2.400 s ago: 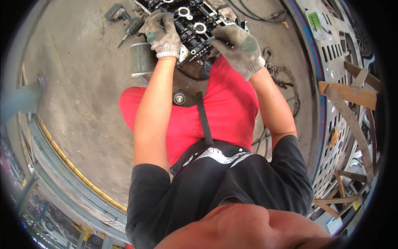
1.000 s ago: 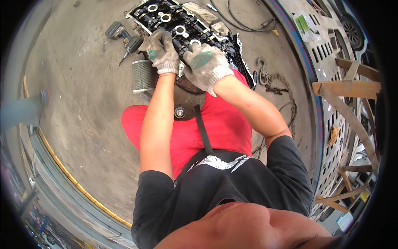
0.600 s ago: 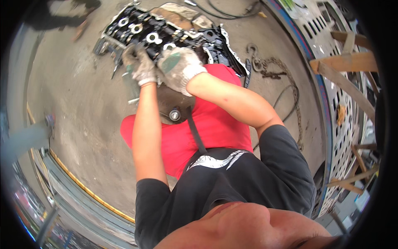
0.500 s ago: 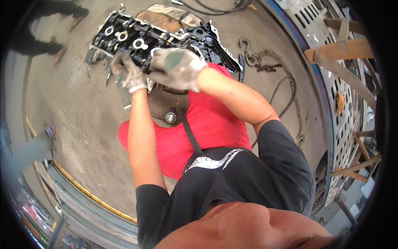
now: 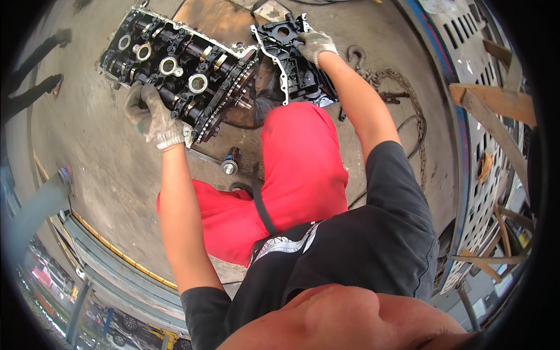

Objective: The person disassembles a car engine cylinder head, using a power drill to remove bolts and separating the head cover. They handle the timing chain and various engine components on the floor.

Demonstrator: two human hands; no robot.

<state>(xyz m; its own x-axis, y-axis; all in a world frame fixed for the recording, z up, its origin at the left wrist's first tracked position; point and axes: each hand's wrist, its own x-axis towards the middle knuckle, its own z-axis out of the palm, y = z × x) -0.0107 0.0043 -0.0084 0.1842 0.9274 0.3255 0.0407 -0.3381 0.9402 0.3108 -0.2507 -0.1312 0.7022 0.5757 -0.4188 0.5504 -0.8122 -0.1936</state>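
An engine cylinder head lies on the floor ahead of me, its camshafts and round spark plug wells exposed and a timing chain at its right end. My left hand, in a dirty knit glove, is at its near edge. Those fingers are curled closed, and anything inside them is hidden. To the right of the cylinder head lies a black timing cover with a pale, bolt-holed rim. My gloved right hand grips its far right edge, with the fingertips partly hidden.
Brown cardboard lies behind the engine parts. A cylindrical tool stands near my red-clad knee. On the right are a hook with a rusty chain and a perforated metal frame. Another person's legs show at far left.
My right hand has left the cylinder head and moved right to the timing cover. My left hand stays at the near edge. The view has shifted, uncovering the timing chain.
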